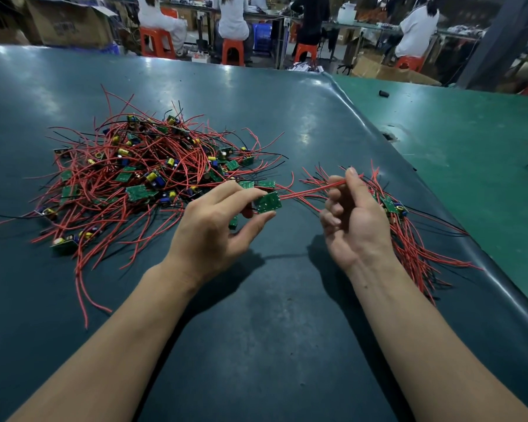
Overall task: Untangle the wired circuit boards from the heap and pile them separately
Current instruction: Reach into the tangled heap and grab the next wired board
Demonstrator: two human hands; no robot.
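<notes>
A tangled heap (147,175) of small green circuit boards with red and black wires lies on the dark table, left of centre. My left hand (214,226) pinches one green circuit board (267,202) between thumb and fingers, just above the table at the heap's right edge. Its red wires (305,193) stretch to the right into my right hand (352,220), which pinches them between thumb and forefinger, palm turned up. Behind and under my right hand lies a smaller separate pile (409,236) of boards and red wires.
The dark table (256,315) ends at a raised rim (457,226) on the right, with a green table (470,132) beyond it carrying a small black part (384,93). Several people sit on orange stools at benches far behind.
</notes>
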